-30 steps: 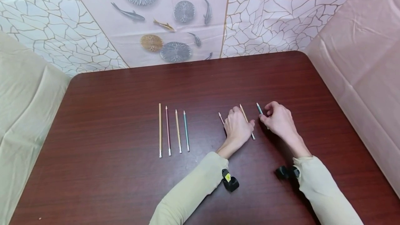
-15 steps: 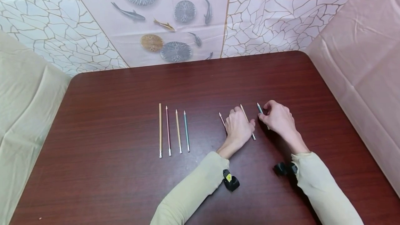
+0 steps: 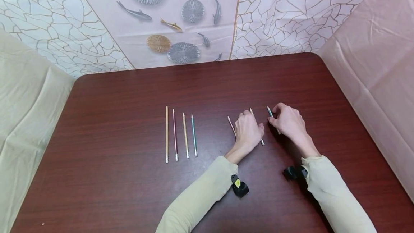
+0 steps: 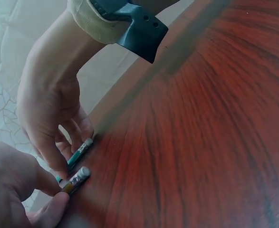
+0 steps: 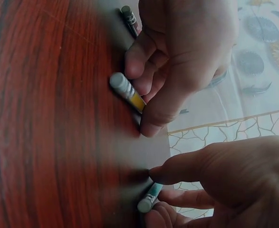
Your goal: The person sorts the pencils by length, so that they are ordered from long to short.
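Note:
My left hand (image 3: 248, 129) grips a yellow pencil (image 3: 252, 112) lying on the table, thumb on one side and fingers on the other. Its eraser end (image 5: 121, 83) points towards me in the right wrist view. To the right, my right hand (image 3: 289, 120) pinches a teal pencil (image 3: 270, 112) between thumb and fingers, its sharpened tip facing the far edge. Just left of the left hand lies a dark red pencil (image 3: 231, 123), its lower part hidden by that hand. Both held pencils are partly covered by fingers.
Left of the hands, a spaced row holds an unsharpened tan pencil (image 3: 166, 136), a dark red pencil (image 3: 175, 136), a yellow pencil (image 3: 185, 136) and a teal pencil (image 3: 194, 136). The dark wooden table (image 3: 113, 190) meets patterned cloth (image 3: 258, 35) at the back.
The right hand has shifted very slightly away from me, with the teal pencil in its fingers. The left hand stays almost still on the yellow pencil; the head view has drifted a little.

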A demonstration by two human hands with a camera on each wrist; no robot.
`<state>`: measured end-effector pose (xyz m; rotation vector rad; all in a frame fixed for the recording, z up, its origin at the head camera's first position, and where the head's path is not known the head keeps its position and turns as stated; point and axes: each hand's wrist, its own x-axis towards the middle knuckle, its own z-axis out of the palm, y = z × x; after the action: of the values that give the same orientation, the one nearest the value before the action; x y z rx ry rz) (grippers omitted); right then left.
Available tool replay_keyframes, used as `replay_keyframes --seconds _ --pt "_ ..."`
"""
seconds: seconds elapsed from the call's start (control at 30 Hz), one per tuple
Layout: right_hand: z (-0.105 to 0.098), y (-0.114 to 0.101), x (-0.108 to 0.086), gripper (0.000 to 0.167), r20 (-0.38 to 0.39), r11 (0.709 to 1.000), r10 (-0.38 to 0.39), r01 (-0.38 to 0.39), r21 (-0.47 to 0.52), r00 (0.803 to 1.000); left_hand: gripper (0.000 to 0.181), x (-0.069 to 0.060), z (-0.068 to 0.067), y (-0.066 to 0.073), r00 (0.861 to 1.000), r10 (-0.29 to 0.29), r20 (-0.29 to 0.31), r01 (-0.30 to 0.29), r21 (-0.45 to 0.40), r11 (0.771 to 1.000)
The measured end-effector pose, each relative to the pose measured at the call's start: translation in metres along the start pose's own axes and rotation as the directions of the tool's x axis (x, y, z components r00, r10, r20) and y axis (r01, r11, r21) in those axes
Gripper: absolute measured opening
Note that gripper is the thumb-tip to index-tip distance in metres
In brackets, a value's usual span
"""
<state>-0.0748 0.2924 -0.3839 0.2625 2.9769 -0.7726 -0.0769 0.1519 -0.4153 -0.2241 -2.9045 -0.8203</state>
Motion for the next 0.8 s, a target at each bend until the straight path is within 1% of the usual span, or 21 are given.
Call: replay_keyframes --seconds 0.17,0.33,0.53,0.67,0.7,0.8 --pt "0.0007 0.0 0.0003 0.026 -0.002 1.0 -0.012 0.012 -0.002 1.0 0.035 0.0006 -0.0012 0.0003 1.0 0.017 0.0 -0.017 0.003 1.0" --pt "0.001 0.0 0.0007 0.022 -0.006 1.0 -0.027 0.027 0.001 1.0 0.033 0.0002 -0.001 -0.0003 0.999 0.033 0.002 -0.033 0.005 0.999" --pt "0.0005 -0.0008 0.0006 0.02 -0.005 0.999 -0.034 0.034 0.006 0.999 0.028 0.0011 -0.0021 -0.0006 0.999 0.035 -0.002 -0.035 0.002 0.999" --pt "0.0006 -0.001 0.0007 0.021 -0.007 1.0 -0.03 0.03 -0.003 1.0 0.018 0.0037 -0.0057 -0.0012 1.0 0.022 0.017 -0.022 -0.037 0.999" --pt "0.0006 -0.0011 0.0007 0.021 -0.008 1.0 -0.029 0.029 -0.007 1.0 0.018 0.0047 -0.0067 -0.0015 0.999 0.016 0.029 -0.014 -0.055 0.998" --pt "0.0004 -0.0007 0.001 0.022 -0.008 0.999 -0.028 0.027 -0.016 1.0 0.027 0.008 -0.0088 -0.0024 0.998 0.001 0.065 0.005 -0.1 0.995"
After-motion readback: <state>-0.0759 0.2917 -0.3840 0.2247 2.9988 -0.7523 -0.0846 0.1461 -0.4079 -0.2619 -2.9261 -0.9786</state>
